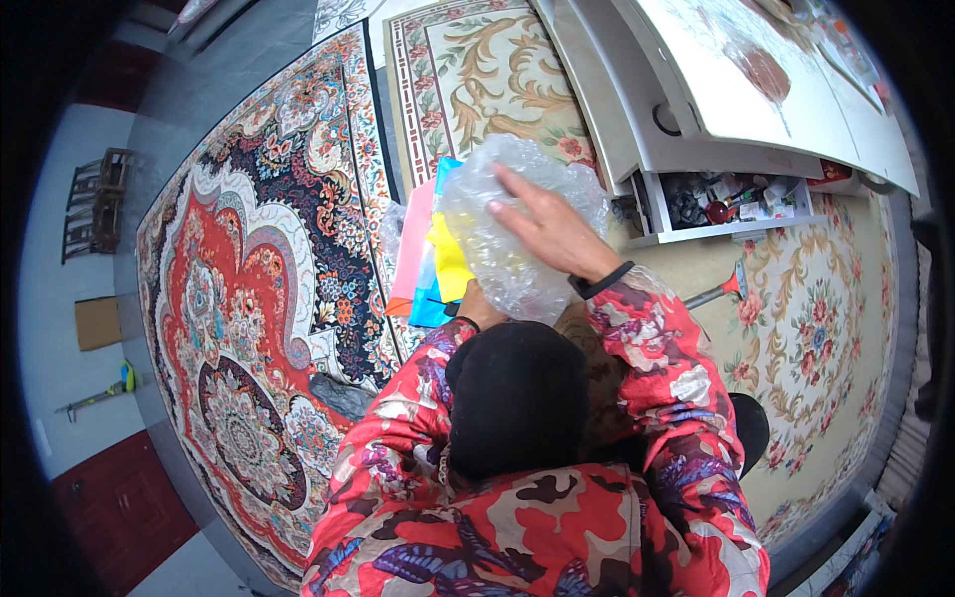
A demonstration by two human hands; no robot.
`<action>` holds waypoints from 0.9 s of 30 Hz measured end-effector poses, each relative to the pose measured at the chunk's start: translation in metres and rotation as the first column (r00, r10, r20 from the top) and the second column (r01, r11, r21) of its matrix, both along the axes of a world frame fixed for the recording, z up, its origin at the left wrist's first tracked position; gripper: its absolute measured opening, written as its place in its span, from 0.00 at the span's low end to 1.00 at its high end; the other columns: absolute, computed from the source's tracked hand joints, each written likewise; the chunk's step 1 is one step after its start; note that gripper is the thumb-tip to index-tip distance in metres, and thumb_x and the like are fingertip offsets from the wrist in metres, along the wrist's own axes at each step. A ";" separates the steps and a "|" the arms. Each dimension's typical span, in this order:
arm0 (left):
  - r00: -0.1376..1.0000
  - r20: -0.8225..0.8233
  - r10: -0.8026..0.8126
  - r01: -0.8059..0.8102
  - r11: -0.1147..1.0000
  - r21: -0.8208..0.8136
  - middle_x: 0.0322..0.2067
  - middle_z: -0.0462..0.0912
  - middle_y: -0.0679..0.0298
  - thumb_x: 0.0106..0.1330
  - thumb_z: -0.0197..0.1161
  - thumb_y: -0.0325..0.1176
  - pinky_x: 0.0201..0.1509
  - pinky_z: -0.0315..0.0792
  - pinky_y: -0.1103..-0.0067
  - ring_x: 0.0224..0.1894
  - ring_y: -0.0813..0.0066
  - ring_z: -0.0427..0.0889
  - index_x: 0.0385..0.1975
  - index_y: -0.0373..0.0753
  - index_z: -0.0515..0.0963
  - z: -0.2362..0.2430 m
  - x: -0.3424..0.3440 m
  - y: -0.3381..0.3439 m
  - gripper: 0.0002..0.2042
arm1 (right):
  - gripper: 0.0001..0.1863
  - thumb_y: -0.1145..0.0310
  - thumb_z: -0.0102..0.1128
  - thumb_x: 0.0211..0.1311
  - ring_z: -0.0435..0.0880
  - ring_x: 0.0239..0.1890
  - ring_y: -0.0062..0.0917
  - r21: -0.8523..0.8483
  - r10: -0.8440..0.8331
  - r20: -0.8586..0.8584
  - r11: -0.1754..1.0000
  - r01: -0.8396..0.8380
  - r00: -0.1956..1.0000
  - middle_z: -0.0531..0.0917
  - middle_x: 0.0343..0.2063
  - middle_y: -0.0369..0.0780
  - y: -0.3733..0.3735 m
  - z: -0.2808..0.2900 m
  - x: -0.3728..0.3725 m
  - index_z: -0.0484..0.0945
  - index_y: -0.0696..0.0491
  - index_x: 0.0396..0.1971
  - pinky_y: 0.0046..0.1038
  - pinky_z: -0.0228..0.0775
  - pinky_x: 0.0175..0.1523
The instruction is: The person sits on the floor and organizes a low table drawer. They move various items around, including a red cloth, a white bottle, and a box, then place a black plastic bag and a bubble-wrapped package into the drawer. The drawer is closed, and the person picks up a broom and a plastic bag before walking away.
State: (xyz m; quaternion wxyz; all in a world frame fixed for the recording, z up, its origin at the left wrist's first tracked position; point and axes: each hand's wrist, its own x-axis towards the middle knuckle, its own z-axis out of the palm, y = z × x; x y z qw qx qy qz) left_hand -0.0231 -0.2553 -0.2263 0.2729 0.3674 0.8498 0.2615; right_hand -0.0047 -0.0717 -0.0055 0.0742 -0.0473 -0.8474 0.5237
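Note:
A bundle of clear bubble wrap [477, 224] lies in front of me. My right hand [557, 234] rests on it from above, fingers stretched out and thumb apart. Low on the left of the bundle is my left hand [480, 306]; the plastic and my own head hide its fingers, so its grip does not show. Coloured sheets or bags stick out on the left side under the wrap: a pink one [411, 244], a yellow one [451, 264] and a blue one [428, 310]. Another bit of clear plastic [391, 231] lies beside the pink one.
To the right, an open drawer [652, 237] full of small odds and ends juts out below a white tabletop [716, 90]. A scraper with an orange-red head [734, 282] lies by my right arm. Patterned rugs [239, 298] cover the floor, with a dark grey crumpled thing [341, 396] on the left.

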 end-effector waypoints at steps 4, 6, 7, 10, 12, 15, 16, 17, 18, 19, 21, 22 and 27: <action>0.999 -0.043 0.008 -0.011 0.998 -0.069 0.56 0.62 0.42 0.36 0.74 0.44 0.51 0.71 0.64 0.46 0.45 0.72 0.63 0.39 0.57 0.009 0.006 0.001 0.49 | 0.19 0.63 0.51 0.65 0.77 0.49 0.29 -0.198 -0.462 -0.047 0.873 0.445 0.886 0.78 0.45 0.46 0.036 -0.044 0.037 0.71 0.59 0.52 0.26 0.66 0.54; 0.991 -0.131 0.027 -0.042 0.993 -0.111 0.55 0.63 0.44 0.38 0.73 0.45 0.51 0.71 0.64 0.47 0.45 0.70 0.63 0.42 0.58 0.015 0.011 0.003 0.47 | 0.18 0.65 0.51 0.64 0.76 0.48 0.29 -0.182 -0.729 -0.091 0.682 0.708 0.678 0.78 0.45 0.46 0.044 -0.085 0.059 0.71 0.58 0.51 0.27 0.66 0.54; 0.984 -0.175 0.032 -0.057 0.989 -0.137 0.55 0.64 0.45 0.39 0.73 0.45 0.51 0.71 0.63 0.48 0.45 0.70 0.63 0.43 0.59 0.018 0.014 0.005 0.46 | 0.18 0.66 0.51 0.64 0.75 0.50 0.29 -0.137 -0.792 -0.143 0.609 0.781 0.593 0.77 0.46 0.47 0.043 -0.107 0.073 0.70 0.57 0.52 0.29 0.65 0.55; 0.982 -0.178 0.064 -0.088 0.987 -0.133 0.55 0.63 0.46 0.43 0.71 0.44 0.48 0.72 0.62 0.49 0.46 0.68 0.63 0.47 0.59 0.026 0.017 0.008 0.43 | 0.25 0.67 0.52 0.62 0.67 0.57 0.29 0.024 -0.833 -0.066 0.549 0.836 0.549 0.71 0.53 0.47 0.008 -0.171 0.096 0.63 0.60 0.57 0.30 0.57 0.61; 0.983 -0.166 0.075 -0.091 0.992 -0.092 0.51 0.68 0.49 0.45 0.67 0.34 0.48 0.72 0.66 0.46 0.47 0.72 0.57 0.40 0.65 0.027 0.017 0.008 0.34 | 0.28 0.60 0.48 0.65 0.63 0.61 0.31 -0.507 -0.750 0.279 0.416 0.755 0.600 0.67 0.57 0.45 -0.017 -0.189 0.091 0.59 0.59 0.60 0.31 0.53 0.64; 0.986 -0.147 0.081 -0.085 0.996 -0.019 0.49 0.71 0.51 0.47 0.65 0.30 0.48 0.72 0.68 0.45 0.49 0.74 0.54 0.37 0.68 0.024 0.013 0.007 0.29 | 0.28 0.59 0.41 0.70 0.61 0.63 0.32 -0.838 -0.402 0.273 0.347 0.422 0.874 0.63 0.61 0.45 -0.038 -0.168 0.069 0.54 0.61 0.63 0.27 0.47 0.67; 0.989 -0.128 0.077 -0.078 0.997 0.001 0.49 0.71 0.51 0.47 0.65 0.30 0.47 0.72 0.68 0.45 0.49 0.74 0.54 0.38 0.68 0.022 0.012 0.007 0.29 | 0.29 0.59 0.39 0.70 0.58 0.65 0.31 -0.763 -0.378 0.244 0.493 0.418 0.893 0.60 0.63 0.45 -0.041 -0.154 0.057 0.53 0.61 0.64 0.28 0.45 0.68; 0.992 -0.106 0.072 -0.070 0.997 0.017 0.49 0.71 0.51 0.48 0.65 0.31 0.47 0.72 0.68 0.45 0.49 0.74 0.54 0.38 0.68 0.019 0.011 0.006 0.29 | 0.29 0.58 0.37 0.71 0.55 0.66 0.30 -0.691 -0.325 0.140 0.644 0.327 0.935 0.57 0.65 0.44 -0.042 -0.142 0.044 0.51 0.60 0.65 0.28 0.42 0.69; 0.994 -0.085 0.063 -0.060 0.998 0.032 0.49 0.71 0.51 0.48 0.65 0.31 0.47 0.72 0.68 0.46 0.50 0.74 0.54 0.38 0.69 0.015 0.010 0.004 0.28 | 0.29 0.57 0.36 0.72 0.52 0.68 0.29 -0.591 -0.254 0.042 0.774 0.229 0.966 0.54 0.66 0.44 -0.043 -0.132 0.030 0.49 0.60 0.66 0.28 0.39 0.69; 0.997 -0.056 0.052 -0.050 0.998 0.036 0.50 0.71 0.51 0.49 0.65 0.31 0.47 0.72 0.67 0.46 0.50 0.74 0.54 0.38 0.69 0.011 0.009 0.002 0.28 | 0.30 0.57 0.34 0.72 0.49 0.69 0.28 -0.452 -0.151 -0.111 0.888 0.086 0.982 0.51 0.68 0.43 -0.046 -0.126 0.018 0.48 0.59 0.66 0.28 0.36 0.70; 1.000 0.004 0.028 -0.028 0.999 0.030 0.50 0.71 0.51 0.49 0.64 0.32 0.46 0.72 0.67 0.46 0.51 0.73 0.53 0.39 0.69 0.004 0.007 -0.006 0.27 | 0.30 0.54 0.38 0.71 0.53 0.68 0.39 -0.231 0.069 0.149 0.972 -0.033 0.986 0.53 0.66 0.51 -0.056 -0.125 0.009 0.53 0.59 0.64 0.32 0.43 0.69; 0.999 0.033 0.018 -0.018 1.000 0.009 0.50 0.71 0.51 0.50 0.64 0.32 0.46 0.72 0.67 0.47 0.51 0.73 0.53 0.39 0.69 0.001 0.007 -0.012 0.27 | 0.30 0.53 0.39 0.70 0.55 0.66 0.43 -0.051 0.142 0.301 0.990 -0.133 0.943 0.55 0.65 0.53 -0.061 -0.130 0.009 0.56 0.59 0.63 0.33 0.46 0.68; 0.972 0.237 -0.001 0.041 0.986 -0.163 0.51 0.71 0.52 0.52 0.64 0.33 0.45 0.73 0.67 0.48 0.53 0.73 0.53 0.40 0.70 0.023 -0.001 -0.056 0.25 | 0.27 0.51 0.48 0.64 0.68 0.54 0.51 0.282 0.130 0.344 0.930 -0.235 0.930 0.66 0.53 0.56 -0.069 -0.184 0.019 0.71 0.59 0.51 0.40 0.61 0.59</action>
